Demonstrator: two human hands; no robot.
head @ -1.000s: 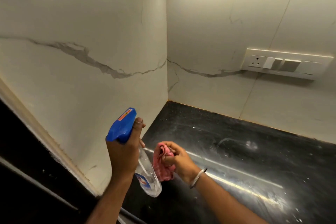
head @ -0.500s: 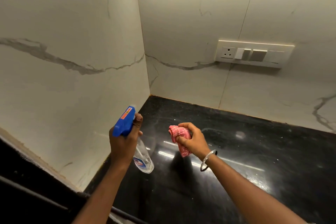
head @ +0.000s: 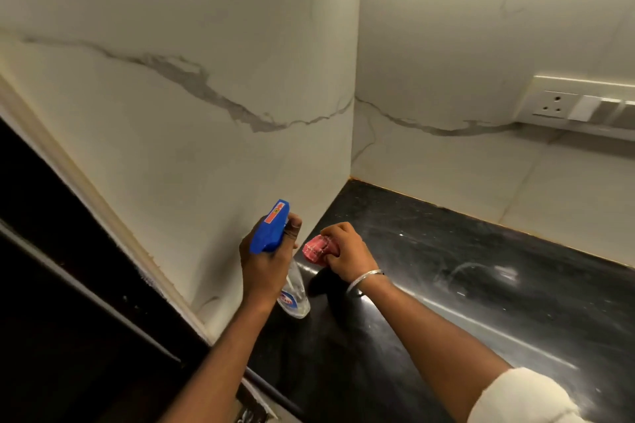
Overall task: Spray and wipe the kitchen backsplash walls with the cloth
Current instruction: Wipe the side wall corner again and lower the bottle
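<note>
Left hand (head: 264, 264) fist-wrapped around spray bottle (head: 275, 237), nozzle toward left backsplash wall (head: 178, 148); right hand (head: 343, 252) fingers curled tight, bunching pink cloth (head: 314, 247) just beside, above countertop (head: 481, 285).

Head view down toward backsplash corner (head: 352, 134)

Both arms outstretched, left hand (head: 264, 264) and right hand (head: 343, 252) side by side, fingers curled tight.

My left hand (head: 263, 264) grips a clear plastic bottle (head: 295, 295) with blue plastic head; my right hand (head: 343, 251) bunches checked cloth (head: 314, 248). Glossy black counter (head: 481, 285), smooth veined marble wall (head: 206, 113).
</note>
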